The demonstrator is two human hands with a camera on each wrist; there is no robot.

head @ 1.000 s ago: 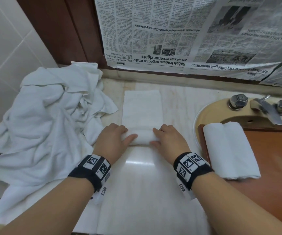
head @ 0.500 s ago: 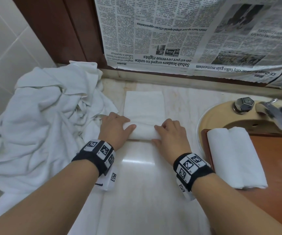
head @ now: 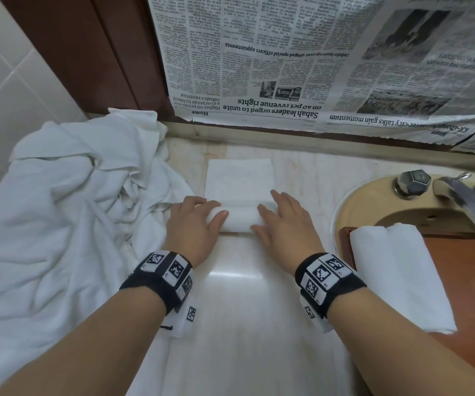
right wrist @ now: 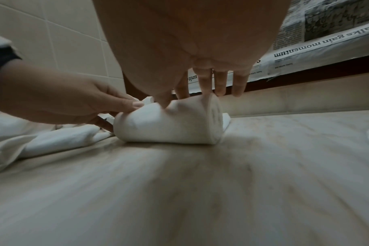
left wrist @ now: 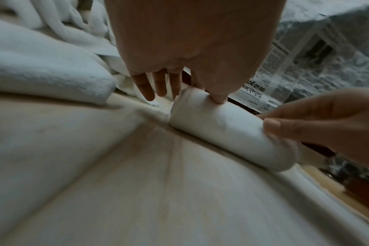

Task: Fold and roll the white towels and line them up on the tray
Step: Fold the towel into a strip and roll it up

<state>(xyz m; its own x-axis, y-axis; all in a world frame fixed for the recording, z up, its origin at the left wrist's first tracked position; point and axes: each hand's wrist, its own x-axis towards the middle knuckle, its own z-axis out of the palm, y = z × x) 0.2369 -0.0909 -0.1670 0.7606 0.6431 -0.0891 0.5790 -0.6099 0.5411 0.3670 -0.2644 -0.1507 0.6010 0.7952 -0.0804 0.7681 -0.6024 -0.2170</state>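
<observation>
A folded white towel lies lengthwise on the marble counter, its flat part [head: 239,178] at the far end and its near end wound into a roll [head: 240,220] [left wrist: 221,129] [right wrist: 171,126]. My left hand [head: 193,224] [left wrist: 192,55] grips the roll's left end, fingers curled over the far side and thumb on top. My right hand [head: 284,221] [right wrist: 200,58] presses on the right end with straight, spread fingers, its thumb dug into the roll. Two rolled towels [head: 396,270] lie side by side on the brown tray [head: 473,281] at the right.
A big heap of loose white towels [head: 67,210] fills the counter's left side and touches my left wrist. The beige sink [head: 373,207] with its metal tap [head: 464,195] sits behind the tray. Newspaper [head: 316,67] covers the back wall.
Both hands have pushed the roll away from me. The roll is thicker and the flat part beyond it shorter. My right fingers have stretched out over it.
</observation>
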